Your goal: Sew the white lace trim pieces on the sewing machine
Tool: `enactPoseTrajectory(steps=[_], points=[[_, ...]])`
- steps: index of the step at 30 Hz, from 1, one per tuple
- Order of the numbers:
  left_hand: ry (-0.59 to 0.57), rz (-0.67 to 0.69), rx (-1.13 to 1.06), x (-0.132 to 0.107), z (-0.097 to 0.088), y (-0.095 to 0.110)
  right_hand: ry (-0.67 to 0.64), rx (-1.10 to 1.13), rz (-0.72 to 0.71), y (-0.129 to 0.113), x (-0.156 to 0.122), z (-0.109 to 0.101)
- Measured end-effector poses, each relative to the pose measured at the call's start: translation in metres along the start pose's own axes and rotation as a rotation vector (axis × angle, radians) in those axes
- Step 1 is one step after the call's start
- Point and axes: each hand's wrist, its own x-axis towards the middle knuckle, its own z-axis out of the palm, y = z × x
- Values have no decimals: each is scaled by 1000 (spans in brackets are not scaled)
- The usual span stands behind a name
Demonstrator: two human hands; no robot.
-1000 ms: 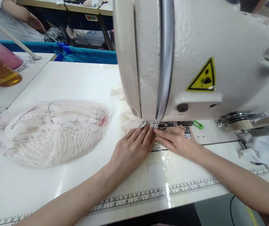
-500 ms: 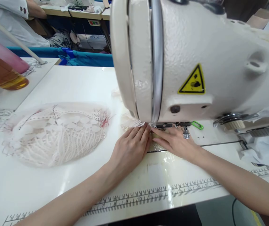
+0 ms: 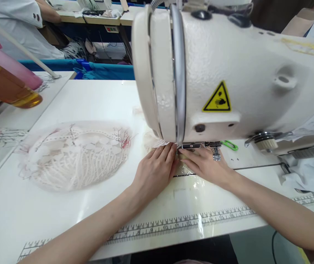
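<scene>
My left hand (image 3: 155, 167) lies flat beneath the sewing machine head (image 3: 209, 62), its fingers stretched out together over the edge of a pale lace fabric (image 3: 152, 141). Much of that fabric is hidden by the machine and my fingers. Just right of the needle area, my right hand (image 3: 208, 163) rests with fingers extended and slightly apart, their tips close to the left fingertips. A metal attachment (image 3: 216, 154) of the machine hangs in front of the right hand's back. Whether any cloth lies under the right fingers cannot be made out.
A bundle of white lace pieces (image 3: 77, 161) with loose threads lies on the left of the table. Bright green thread snips (image 3: 230, 145) lie right of the needle. A printed ruler (image 3: 165, 227) runs along the front edge. Bottles (image 3: 11, 86) stand left; a person (image 3: 14, 25) is behind.
The camera view has shifted slightly, so the machine and table sit a little differently in the picture. Both hands keep nearly the same place and pose at the fabric.
</scene>
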Motion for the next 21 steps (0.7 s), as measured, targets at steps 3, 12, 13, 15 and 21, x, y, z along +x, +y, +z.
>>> enactPoseTrajectory(steps=[3, 12, 13, 15, 21], points=[[-51, -66, -66, -4, 0, 2, 34, 7, -59, 3, -6, -3], [-25, -92, 33, -7, -5, 2, 128, 101, -144, 18, -19, 24], [-15, -85, 37, -6, -6, 2, 141, 138, -125, 18, -18, 25], [13, -54, 24, -5, -6, 2, 115, 197, -49, 14, -14, 23], [245, 145, 123, -9, 16, -24, 122, 265, 101, 6, 9, 3]])
